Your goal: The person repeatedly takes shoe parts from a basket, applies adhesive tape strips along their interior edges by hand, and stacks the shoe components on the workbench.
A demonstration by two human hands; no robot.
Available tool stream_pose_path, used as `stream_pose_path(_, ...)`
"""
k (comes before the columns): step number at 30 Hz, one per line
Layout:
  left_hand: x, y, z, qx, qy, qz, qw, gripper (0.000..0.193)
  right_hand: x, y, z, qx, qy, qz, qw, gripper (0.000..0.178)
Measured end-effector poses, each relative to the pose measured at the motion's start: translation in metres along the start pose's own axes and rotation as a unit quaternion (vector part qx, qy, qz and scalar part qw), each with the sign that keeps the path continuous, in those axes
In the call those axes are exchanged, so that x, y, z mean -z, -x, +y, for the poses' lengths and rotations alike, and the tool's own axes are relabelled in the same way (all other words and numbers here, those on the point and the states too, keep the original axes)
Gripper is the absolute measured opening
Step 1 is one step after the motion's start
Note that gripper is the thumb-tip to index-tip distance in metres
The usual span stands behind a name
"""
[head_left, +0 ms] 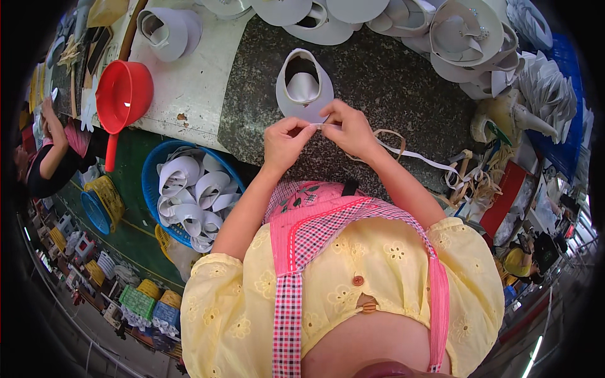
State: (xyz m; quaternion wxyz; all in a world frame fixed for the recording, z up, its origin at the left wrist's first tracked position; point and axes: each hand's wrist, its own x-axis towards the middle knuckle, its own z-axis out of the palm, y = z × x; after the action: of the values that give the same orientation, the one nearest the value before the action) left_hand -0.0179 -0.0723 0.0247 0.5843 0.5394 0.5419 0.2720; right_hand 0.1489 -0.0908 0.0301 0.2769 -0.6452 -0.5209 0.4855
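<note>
A pale shoe upper (317, 108) lies on a dark speckled slab (255, 94), its oval opening facing up. Just at its near edge, my left hand (288, 143) and my right hand (348, 130) meet, thumbs and fingertips pinched together. Between them shows a short bit of thin white strip (317, 125), held by both hands. My right hand also sits close to the upper's right edge. A white tape (423, 157) and a tan band emerge beside my right wrist; whether they join the pinched strip is hidden.
Several more uppers (469, 38) are piled along the far edge. A red dipper (126, 94) sits on the table's left edge, above a blue basket (157, 208) of uppers. Tangled bands (466, 176) and a cream machine part (504, 116) lie right. Another person's arm (55, 142) shows far left.
</note>
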Motion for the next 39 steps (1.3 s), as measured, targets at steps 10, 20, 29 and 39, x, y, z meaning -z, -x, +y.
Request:
stream_pose_path(10,0.001,-0.030,-0.026,-0.186,-0.256,0.105,0.943,0.010,-0.005,-0.037,0.020,-0.010,0.114,0.023,0.993,0.016)
stream_pose_path(20,0.003,-0.043,-0.031,-0.247,-0.301,0.101,0.916,0.012,-0.009,-0.048,0.015,-0.035,0.180,0.033,0.983,0.014)
stream_pose_path(29,0.004,-0.044,-0.030,-0.214,-0.284,0.071,0.932,0.015,-0.013,-0.050,0.019,-0.038,0.166,0.025,0.985,0.017)
stream_pose_path(39,0.022,-0.050,-0.008,-0.295,-0.326,0.068,0.896,0.022,-0.020,-0.046,0.023,-0.005,0.190,0.067,0.980,0.022)
